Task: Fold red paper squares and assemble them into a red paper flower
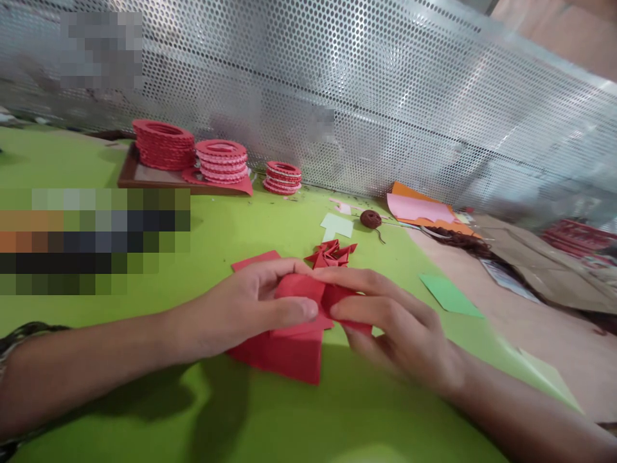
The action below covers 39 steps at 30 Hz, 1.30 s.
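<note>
Both hands meet over the middle of the green table, pinching one piece of red paper [301, 289] that is bent up between them. My left hand [260, 302] grips its left part, with the thumb pressed flat on top. On the right part, the fingers of my right hand [395, 315] are closed, partly covering the paper. Under and in front of them lie flat red paper sheets [289, 357]. Just beyond my fingertips sits a folded red paper shape [331, 254] with several sharp points.
At the back left, a brown tray [159, 187] holds stacked red rings [164, 146] and pink-and-red rings [222, 162]; a smaller ring stack [282, 178] stands beside it. A brown yarn ball [370, 219], a green paper [450, 296] and orange paper [402, 190] lie right. Perforated metal [299, 77] borders the table.
</note>
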Tool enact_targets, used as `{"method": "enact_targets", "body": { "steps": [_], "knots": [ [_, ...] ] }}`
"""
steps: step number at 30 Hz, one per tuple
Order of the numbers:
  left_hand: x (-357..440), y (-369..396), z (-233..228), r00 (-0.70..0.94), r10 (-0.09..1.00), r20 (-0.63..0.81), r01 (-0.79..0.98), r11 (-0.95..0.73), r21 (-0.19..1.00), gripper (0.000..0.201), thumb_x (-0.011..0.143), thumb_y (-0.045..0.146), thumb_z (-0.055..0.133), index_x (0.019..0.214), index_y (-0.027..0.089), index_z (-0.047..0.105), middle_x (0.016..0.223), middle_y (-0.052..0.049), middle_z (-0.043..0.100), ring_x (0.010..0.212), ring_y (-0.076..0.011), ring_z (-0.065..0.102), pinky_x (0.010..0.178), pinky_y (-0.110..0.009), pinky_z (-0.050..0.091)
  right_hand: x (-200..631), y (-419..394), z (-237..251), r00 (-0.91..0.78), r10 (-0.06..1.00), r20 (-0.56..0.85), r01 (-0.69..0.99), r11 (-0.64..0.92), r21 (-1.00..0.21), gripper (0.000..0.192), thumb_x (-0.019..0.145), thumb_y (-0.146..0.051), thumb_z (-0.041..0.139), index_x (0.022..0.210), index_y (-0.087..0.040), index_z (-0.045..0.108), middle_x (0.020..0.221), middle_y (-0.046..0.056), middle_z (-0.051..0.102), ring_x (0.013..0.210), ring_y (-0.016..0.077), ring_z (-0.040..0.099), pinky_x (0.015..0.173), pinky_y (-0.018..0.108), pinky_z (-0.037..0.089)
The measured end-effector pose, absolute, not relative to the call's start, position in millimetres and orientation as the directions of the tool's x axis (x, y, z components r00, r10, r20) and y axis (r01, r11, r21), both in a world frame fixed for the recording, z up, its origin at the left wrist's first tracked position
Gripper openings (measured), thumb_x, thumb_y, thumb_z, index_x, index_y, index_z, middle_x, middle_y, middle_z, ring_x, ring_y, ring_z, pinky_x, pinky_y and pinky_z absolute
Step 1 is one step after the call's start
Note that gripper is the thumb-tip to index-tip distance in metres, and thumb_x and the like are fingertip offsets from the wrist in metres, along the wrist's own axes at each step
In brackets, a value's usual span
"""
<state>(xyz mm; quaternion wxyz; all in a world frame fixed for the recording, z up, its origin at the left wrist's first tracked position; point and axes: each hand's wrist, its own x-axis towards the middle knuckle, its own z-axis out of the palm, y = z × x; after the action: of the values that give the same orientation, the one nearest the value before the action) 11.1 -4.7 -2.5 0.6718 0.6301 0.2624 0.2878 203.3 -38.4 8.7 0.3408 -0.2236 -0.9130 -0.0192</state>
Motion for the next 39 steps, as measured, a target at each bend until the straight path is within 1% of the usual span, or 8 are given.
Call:
{"method": "enact_targets", "body": {
  "steps": [5, 10, 13, 17, 24, 28, 32, 39],
  "knots": [
    [11.8, -5.2, -5.9, 0.667, 0.744, 0.022, -0.098, 0.059, 0.993, 0.009, 0.074, 0.024, 0.061, 0.079, 0.018, 0.055, 0.064, 0.007, 0.057, 0.058, -0.0057, 0.051, 0.053, -0.014, 0.039, 203.7, -37.6, 12.0, -0.654, 0.398, 0.643, 0.455, 0.887, -0.085, 0.013, 0.086, -0.014, 0.046, 0.091, -0.015, 0.058, 0.108, 0.013, 0.057, 0.097, 0.0156, 0.058, 0.081, 0.028, 0.05],
    [12.3, -3.7, -7.8, 0.62, 0.784, 0.035, -0.049, -0.006, 0.999, 0.007, 0.073, 0.024, 0.062, 0.08, 0.019, 0.062, 0.067, 0.005, 0.06, 0.059, -0.0073, 0.052, 0.054, -0.015, 0.039, 204.8, -33.0, 16.8, -0.649, 0.437, 0.622, 0.458, 0.878, -0.14, 0.017, 0.087, -0.019, 0.048, 0.086, -0.012, 0.063, 0.089, 0.01, 0.062, 0.083, 0.0116, 0.059, 0.073, 0.023, 0.051],
    [11.3, -1.9, -6.7, 0.606, 0.794, 0.041, -0.002, -0.049, 0.999, 0.006, 0.075, 0.024, 0.06, 0.078, 0.02, 0.063, 0.066, 0.005, 0.061, 0.061, -0.0076, 0.052, 0.056, -0.015, 0.039, 207.7, -30.8, 18.8, -0.707, 0.393, 0.588, 0.419, 0.903, -0.101, 0.021, 0.088, -0.019, 0.045, 0.09, -0.01, 0.065, 0.093, 0.011, 0.063, 0.085, 0.0106, 0.059, 0.075, 0.021, 0.05],
    [9.5, -2.2, -2.8, 0.623, 0.782, 0.006, -0.018, 0.007, 1.0, 0.008, 0.075, 0.025, 0.06, 0.071, 0.019, 0.061, 0.057, 0.007, 0.056, 0.052, -0.005, 0.048, 0.05, -0.013, 0.037, 210.9, -30.4, 19.0, -0.716, 0.36, 0.598, 0.408, 0.911, -0.06, 0.025, 0.09, -0.015, 0.041, 0.094, -0.007, 0.064, 0.098, 0.013, 0.064, 0.09, 0.0103, 0.059, 0.08, 0.021, 0.049],
    [8.9, -0.9, -3.6, 0.617, 0.787, -0.001, -0.031, 0.025, 0.999, 0.015, 0.075, 0.024, 0.06, 0.062, 0.018, 0.059, 0.051, 0.008, 0.054, 0.049, -0.0044, 0.047, 0.049, -0.012, 0.035, 211.3, -29.4, 19.3, -0.747, 0.316, 0.585, 0.386, 0.922, -0.005, 0.032, 0.092, -0.024, 0.038, 0.091, -0.009, 0.066, 0.096, 0.013, 0.065, 0.088, 0.0115, 0.06, 0.075, 0.023, 0.051],
    [8.7, 2.1, -7.2, 0.595, 0.804, -0.014, -0.109, 0.098, 0.989, 0.014, 0.075, 0.024, 0.061, 0.062, 0.019, 0.061, 0.049, 0.008, 0.055, 0.045, -0.0038, 0.044, 0.045, -0.012, 0.034, 211.8, -29.1, 19.2, -0.766, 0.347, 0.541, 0.425, 0.905, 0.021, 0.024, 0.089, -0.018, 0.043, 0.095, -0.016, 0.066, 0.099, 0.009, 0.064, 0.088, 0.012, 0.059, 0.073, 0.026, 0.05],
    [8.5, 2.4, -8.7, 0.638, 0.77, -0.016, -0.184, 0.173, 0.968, 0.01, 0.073, 0.025, 0.064, 0.067, 0.019, 0.063, 0.052, 0.007, 0.057, 0.048, -0.0039, 0.047, 0.048, -0.012, 0.038, 211.4, -29.7, 19.5, -0.759, 0.333, 0.559, 0.426, 0.904, 0.04, 0.022, 0.088, -0.015, 0.045, 0.095, -0.016, 0.066, 0.099, 0.01, 0.062, 0.086, 0.0122, 0.059, 0.071, 0.026, 0.051],
    [9.8, 2.9, -7.7, 0.629, 0.778, -0.017, -0.27, 0.238, 0.933, 0.015, 0.071, 0.025, 0.065, 0.059, 0.017, 0.062, 0.05, 0.007, 0.054, 0.045, -0.0032, 0.044, 0.047, -0.012, 0.039, 212.0, -30.1, 21.6, -0.774, 0.39, 0.499, 0.434, 0.9, -0.029, 0.029, 0.091, -0.018, 0.038, 0.095, -0.016, 0.067, 0.103, 0.011, 0.059, 0.091, 0.0123, 0.059, 0.075, 0.024, 0.051]
  ]
}}
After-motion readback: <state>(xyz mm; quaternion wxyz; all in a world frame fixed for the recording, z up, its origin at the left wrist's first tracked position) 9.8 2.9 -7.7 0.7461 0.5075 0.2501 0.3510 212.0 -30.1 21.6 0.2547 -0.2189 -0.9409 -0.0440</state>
